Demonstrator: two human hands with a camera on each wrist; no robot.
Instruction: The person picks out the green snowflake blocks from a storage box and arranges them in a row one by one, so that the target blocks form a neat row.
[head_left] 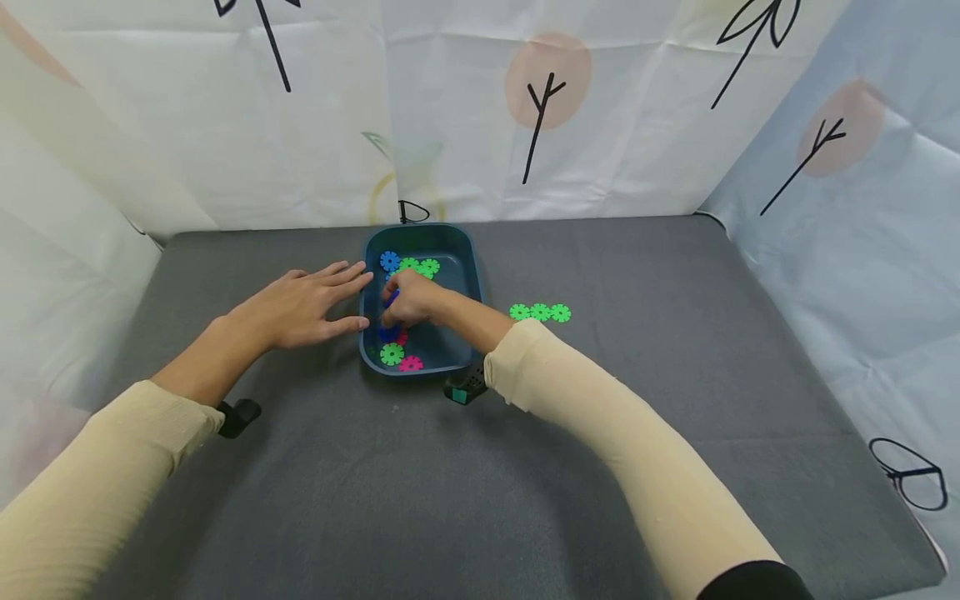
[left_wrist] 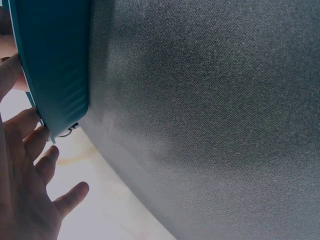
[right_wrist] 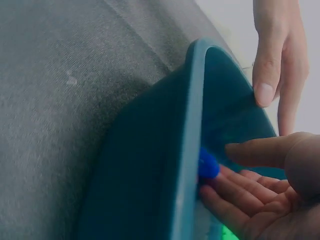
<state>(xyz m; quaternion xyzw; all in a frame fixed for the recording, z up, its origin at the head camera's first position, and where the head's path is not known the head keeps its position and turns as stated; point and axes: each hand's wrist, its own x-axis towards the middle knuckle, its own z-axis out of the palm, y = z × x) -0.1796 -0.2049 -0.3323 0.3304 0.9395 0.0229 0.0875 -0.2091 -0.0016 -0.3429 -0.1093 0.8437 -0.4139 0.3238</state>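
Observation:
My left hand (head_left: pixel 315 304) reaches in from the left with its fingers spread, fingertips and thumb at the left rim of a dark teal tray (head_left: pixel 450 360). In the left wrist view, the fingers touch the tray's edge. My right hand (head_left: pixel 412 302) is down inside the tray, fingers curled. Between its thumb and fingers shows a tilted blue toothed disc (head_left: pixel 392 298), also visible as a blue piece (right_wrist: pixel 208 164) at the fingertips in the right wrist view. Around the hand lie green discs (head_left: pixel 430 267), a blue disc (head_left: pixel 389 261), another green disc (head_left: pixel 392 354) and a pink disc (head_left: pixel 410 364).
Right of the tray, a row of three green discs (head_left: pixel 540 312) lies joined on the grey cloth-covered table (head_left: pixel 637 333). White printed fabric (head_left: pixel 465 108) hangs behind and at both sides. Each wrist carries a dark camera mount, such as the right one (head_left: pixel 465 385).

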